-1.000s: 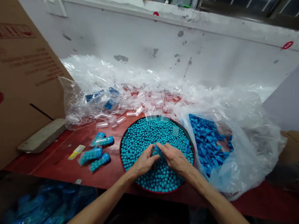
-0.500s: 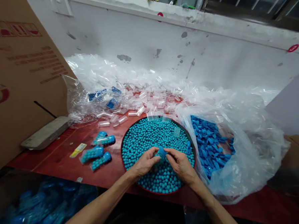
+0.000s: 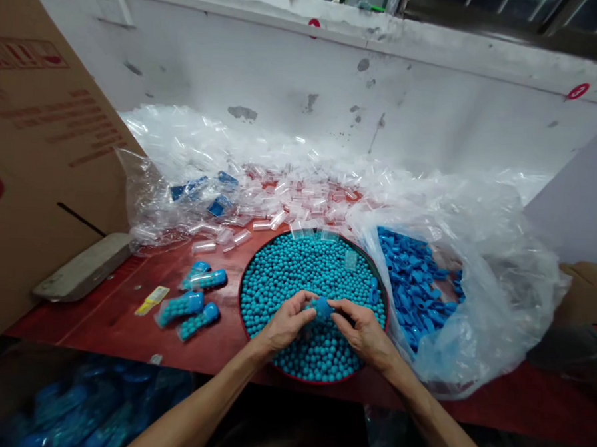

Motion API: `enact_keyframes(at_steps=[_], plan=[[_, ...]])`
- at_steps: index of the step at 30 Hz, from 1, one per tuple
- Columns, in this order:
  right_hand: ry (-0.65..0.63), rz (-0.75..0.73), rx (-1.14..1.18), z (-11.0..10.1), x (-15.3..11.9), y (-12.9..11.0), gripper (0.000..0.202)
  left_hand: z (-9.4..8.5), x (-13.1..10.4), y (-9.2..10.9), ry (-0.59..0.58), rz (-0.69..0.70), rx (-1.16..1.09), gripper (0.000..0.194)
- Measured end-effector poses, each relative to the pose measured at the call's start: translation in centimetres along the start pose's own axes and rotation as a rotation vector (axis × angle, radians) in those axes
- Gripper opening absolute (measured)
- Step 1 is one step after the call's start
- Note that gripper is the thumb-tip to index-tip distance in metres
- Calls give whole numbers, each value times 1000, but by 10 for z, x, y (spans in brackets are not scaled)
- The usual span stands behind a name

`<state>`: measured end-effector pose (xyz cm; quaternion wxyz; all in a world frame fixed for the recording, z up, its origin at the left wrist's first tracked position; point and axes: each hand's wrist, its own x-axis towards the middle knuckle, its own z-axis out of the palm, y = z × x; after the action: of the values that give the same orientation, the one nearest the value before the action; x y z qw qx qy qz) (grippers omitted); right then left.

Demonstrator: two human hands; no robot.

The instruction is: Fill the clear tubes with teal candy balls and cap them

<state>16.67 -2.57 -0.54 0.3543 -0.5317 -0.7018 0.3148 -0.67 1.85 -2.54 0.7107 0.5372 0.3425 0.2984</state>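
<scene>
Over a round tray [image 3: 239, 316] full of turquoise balls [image 3: 301, 264], my left hand [image 3: 287, 323] is closed around a small clear tube with a blue cap [image 3: 323, 309]. The fingers of my right hand [image 3: 361, 330] pinch the cap end of that tube. Much of the tube's body is hidden behind my left fingers. Several filled tubes with blue caps [image 3: 204, 280] lie on the red table left of the tray. On the right, a clear plastic bag [image 3: 495, 287] lies open around many loose blue caps [image 3: 408, 282].
Empty clear tubes [image 3: 307, 200] are heaped behind the tray. At left stand a large cardboard box [image 3: 47, 150] and a grey block [image 3: 83, 265]. A small yellow-and-white label [image 3: 152, 300] lies on the table [image 3: 108, 313]. Below the table edge are bagged blue items [image 3: 84, 399].
The whole view has shifted slightly. Both hands stay over the tray on the same capped tube, with the fingers moved only a little around the cap.
</scene>
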Motion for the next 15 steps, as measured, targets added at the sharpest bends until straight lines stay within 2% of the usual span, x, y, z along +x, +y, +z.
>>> enact_keyframes(at_steps=[3,6,11,15], plan=[[4,56,-4,-4,-4,1,27,-1,0,0,9,-4,9,33],[90,113,2,-4,-5,-1,28,0,0,0,-17,1,37,31],[82,41,55,7,0,-5,26,2,-1,-2,-26,28,33,31],[95,49,59,11,3,-8,26,3,-1,-2,0,7,17,40]])
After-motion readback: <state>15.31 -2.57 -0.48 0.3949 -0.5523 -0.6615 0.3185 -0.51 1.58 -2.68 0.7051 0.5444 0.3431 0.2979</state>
